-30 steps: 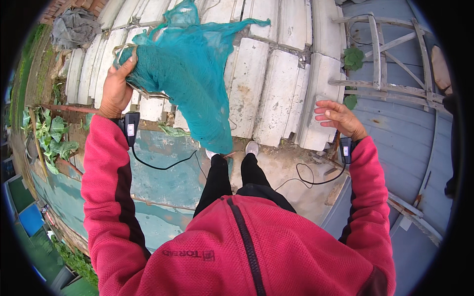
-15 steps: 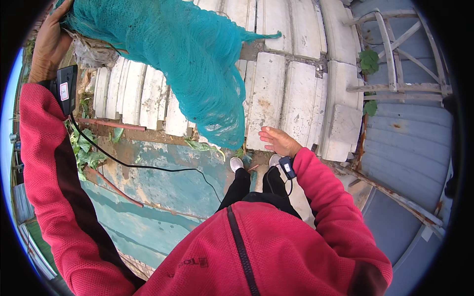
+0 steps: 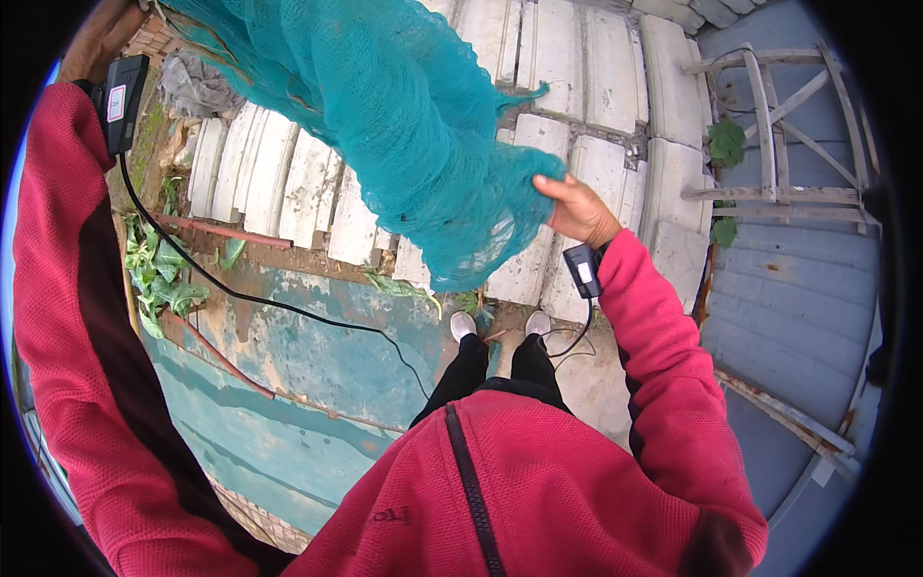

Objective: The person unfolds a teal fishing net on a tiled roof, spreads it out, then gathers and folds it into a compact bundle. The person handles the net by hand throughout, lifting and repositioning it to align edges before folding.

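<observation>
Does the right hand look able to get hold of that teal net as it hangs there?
Probably yes: the right hand already touches the teal net's lower edge, with nothing between them; the left hand holds it up high.

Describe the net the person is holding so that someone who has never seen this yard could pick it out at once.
Start at the row of pale, weathered planks lying across the ground ahead of the person's feet. Above them hangs a net, stretched from the raised left hand down to the right hand, which grips its lower edge. It is the only fine-meshed, bright teal cloth here; the grey rag nearby lies crumpled on the ground.
</observation>
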The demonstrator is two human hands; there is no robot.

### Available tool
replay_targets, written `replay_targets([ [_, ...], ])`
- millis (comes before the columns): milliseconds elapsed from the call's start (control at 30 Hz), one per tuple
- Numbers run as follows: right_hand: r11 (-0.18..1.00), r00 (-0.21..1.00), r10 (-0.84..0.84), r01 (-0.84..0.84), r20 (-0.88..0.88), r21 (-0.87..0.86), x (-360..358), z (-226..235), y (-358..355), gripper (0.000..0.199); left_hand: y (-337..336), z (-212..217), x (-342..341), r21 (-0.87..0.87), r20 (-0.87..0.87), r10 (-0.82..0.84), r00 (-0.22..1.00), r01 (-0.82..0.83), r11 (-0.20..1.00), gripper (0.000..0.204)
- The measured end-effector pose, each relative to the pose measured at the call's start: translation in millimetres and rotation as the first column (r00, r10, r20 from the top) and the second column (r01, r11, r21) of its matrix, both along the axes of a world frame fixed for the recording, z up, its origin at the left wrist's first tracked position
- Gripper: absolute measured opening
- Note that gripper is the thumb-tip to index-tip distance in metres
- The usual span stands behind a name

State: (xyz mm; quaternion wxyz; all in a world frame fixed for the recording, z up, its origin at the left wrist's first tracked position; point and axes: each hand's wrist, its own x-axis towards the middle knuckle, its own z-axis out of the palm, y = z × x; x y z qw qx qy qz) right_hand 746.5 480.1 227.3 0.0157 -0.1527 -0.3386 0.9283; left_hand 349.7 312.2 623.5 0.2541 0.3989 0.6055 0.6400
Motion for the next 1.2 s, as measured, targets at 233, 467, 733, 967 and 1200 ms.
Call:
replay_targets([
  [233, 0.815, 0.784, -0.577, 0.572, -0.231, -0.095, 39, 67, 126, 0.056, -20, 22, -15, -0.048, -0.100, 0.052, 0.994, -0.057, 0.997, 0.037],
  [467, 0.932, 0.765, -0.357, 0.251, -0.536, -0.262, 45, 62, 119, 0.061, -33, 38, -10, -0.089, -0.289, 0.104, 0.952, -0.135, 0.987, 0.039],
  [733, 0.723, 0.813, -0.521, 0.258, -0.259, -0.641, 25, -38, 38, 0.041, -36, 41, -13, -0.099, -0.179, 0.410, 0.895, -0.430, 0.897, 0.041],
  [967, 0.997, 0.966, -0.045, 0.060, -0.256, 0.051, -32, 22, 9, 0.035, -47, 41, -27, -0.069, -0.176, 0.360, 0.916, -0.376, 0.924, 0.036],
  [1200, 0.985, 0.984, 0.094, -0.115, -0.154, -0.131, -109, -17, 32, 0.030, -64, 52, -43, -0.034, -0.223, 0.316, 0.922, -0.331, 0.943, 0.040],
])
